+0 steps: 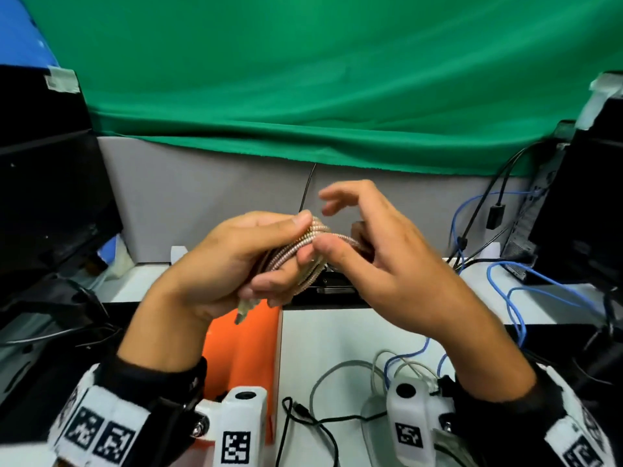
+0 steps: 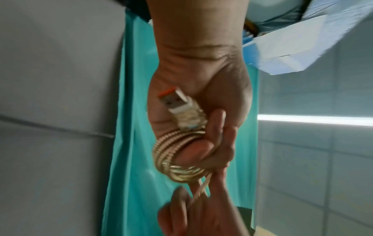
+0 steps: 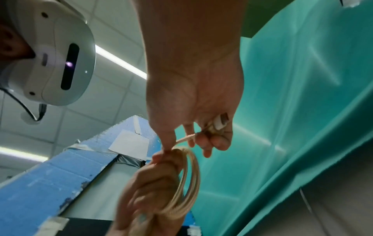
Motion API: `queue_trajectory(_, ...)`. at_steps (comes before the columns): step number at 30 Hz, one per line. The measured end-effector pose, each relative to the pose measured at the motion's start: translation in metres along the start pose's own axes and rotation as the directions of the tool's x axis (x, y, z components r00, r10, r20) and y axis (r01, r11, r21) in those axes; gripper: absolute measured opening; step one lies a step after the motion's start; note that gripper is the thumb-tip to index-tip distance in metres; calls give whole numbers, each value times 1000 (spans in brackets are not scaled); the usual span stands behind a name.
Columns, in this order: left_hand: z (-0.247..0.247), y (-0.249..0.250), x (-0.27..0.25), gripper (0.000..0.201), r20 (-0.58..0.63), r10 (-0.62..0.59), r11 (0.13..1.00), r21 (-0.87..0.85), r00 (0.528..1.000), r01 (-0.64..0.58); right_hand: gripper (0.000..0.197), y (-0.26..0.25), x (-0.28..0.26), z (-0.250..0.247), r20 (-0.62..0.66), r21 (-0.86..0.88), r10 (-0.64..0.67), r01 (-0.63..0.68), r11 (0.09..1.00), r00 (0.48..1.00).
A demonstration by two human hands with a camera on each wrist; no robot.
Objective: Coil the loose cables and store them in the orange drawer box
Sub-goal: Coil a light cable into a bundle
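Gripping the coiled cable (image 1: 305,246) in curled fingers, the left hand (image 1: 236,261) holds it above the orange box (image 1: 241,352); the right hand (image 1: 381,251) pinches its loose end.

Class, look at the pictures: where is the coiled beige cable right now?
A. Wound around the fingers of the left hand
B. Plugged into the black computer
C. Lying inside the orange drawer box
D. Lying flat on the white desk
A: the coiled beige cable loops around the left hand's fingers, above the orange drawer box.
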State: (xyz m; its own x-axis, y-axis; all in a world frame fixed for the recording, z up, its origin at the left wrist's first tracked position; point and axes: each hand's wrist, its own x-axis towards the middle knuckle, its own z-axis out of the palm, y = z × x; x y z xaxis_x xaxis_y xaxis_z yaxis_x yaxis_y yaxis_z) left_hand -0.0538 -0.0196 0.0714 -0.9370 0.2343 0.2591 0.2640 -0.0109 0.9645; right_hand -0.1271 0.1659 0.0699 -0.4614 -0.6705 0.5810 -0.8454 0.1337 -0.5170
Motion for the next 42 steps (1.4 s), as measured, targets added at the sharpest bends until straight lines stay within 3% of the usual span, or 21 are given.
queue_trajectory(1,2,-1,2,41,5,12,996,-92,1000,-11,36,0,0,3,24,32,4,-5,999,1000)
queue_trajectory(3,3,-3,6,42,6,5,976,-219,1000,-4,26,-2,1,9,53,127,8,-15,992,999)
queue_trajectory(6,7,-3,10,39,-51,-40,959,-282,998,24,18,-3,4,11,-35,187,40,-33,982,999)
queue_trajectory(11,17,-1,14,32,-291,38,998,62,956,-20,24,1,6,11,-203,156,111,-80,985,973)
queue_trajectory(15,21,-1,15,33,-427,230,903,430,875,-28,23,6,6,15,-276,78,110,-91,993,955)
queue_trajectory(19,5,5,5,20,-428,122,878,467,896,103,20,14,7,12,-357,-57,56,-82,995,932)
queue_trajectory(22,-1,11,-1,17,-379,55,921,376,924,100,20,20,8,15,-377,-185,-7,-68,980,926)
queue_trajectory(26,-6,14,-4,15,-298,36,919,384,954,85,19,17,8,23,-363,-297,-77,-37,954,928)
queue_trajectory(28,-3,12,-3,20,-283,62,913,404,957,61,17,14,8,25,-350,-240,-71,-16,971,934)
queue_trajectory(31,2,2,5,36,-340,181,868,496,923,13,18,10,8,21,-304,-12,50,-57,998,951)
queue_trajectory(33,5,-3,11,44,-352,196,886,464,915,-12,20,7,6,16,-272,93,109,-86,992,956)
queue_trajectory(37,8,-6,14,33,-305,143,927,374,942,-19,20,5,5,14,-262,53,80,-69,996,962)
queue_trajectory(40,14,-12,18,28,-409,207,895,447,889,-3,19,5,6,15,-289,-61,14,-33,998,957)
queue_trajectory(42,21,-17,22,30,-507,289,852,523,812,23,19,5,7,16,-305,-117,-25,-11,993,952)
